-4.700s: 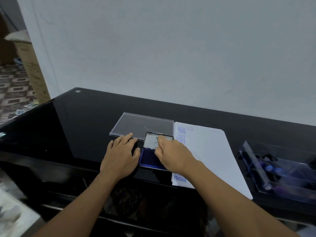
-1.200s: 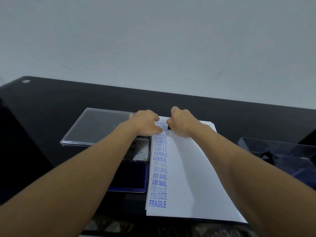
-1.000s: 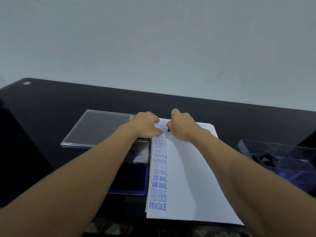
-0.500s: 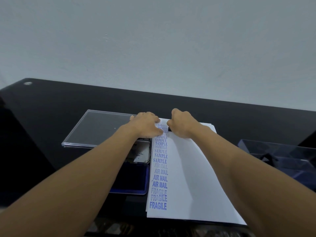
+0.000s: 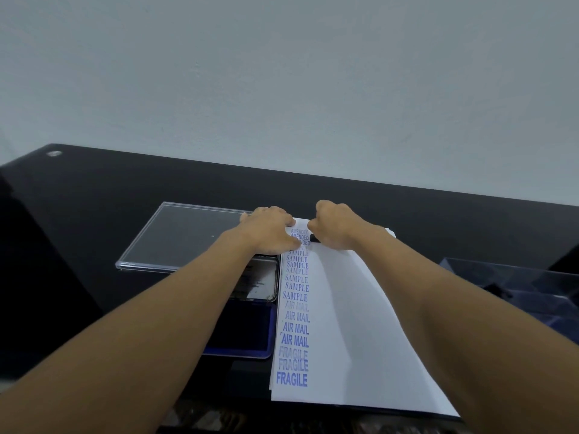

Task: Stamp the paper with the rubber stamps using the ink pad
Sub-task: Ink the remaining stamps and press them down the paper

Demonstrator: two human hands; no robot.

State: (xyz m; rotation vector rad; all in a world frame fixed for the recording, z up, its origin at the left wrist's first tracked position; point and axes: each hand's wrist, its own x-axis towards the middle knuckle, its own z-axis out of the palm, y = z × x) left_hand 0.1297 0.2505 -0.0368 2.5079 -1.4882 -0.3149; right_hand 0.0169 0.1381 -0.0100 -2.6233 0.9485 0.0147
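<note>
Head view: down the left edge of our paper (image 5: 344, 324) we read blue AMENDED, SAMPLE, AIR MAIL and FRAGILE, each repeated. Our right hand (image 5: 336, 227) curls round a black stamp (image 5: 313, 238) set on the paper by the AMENDED rows. Our left hand (image 5: 266, 230) lies flat beside it. The open blue ink pad (image 5: 247, 336) sits just left of the paper, half hidden by our left forearm, its lid label unreadable. A clear case (image 5: 175, 236) lies behind it and a clear box (image 5: 517, 286) stands to the right.

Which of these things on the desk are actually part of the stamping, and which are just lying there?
In use: paper, rubber stamp gripped by right hand, left hand pressing the paper, open blue ink pad.
Lying about: clear plastic lid, clear plastic box on the right, contents blurred.
</note>
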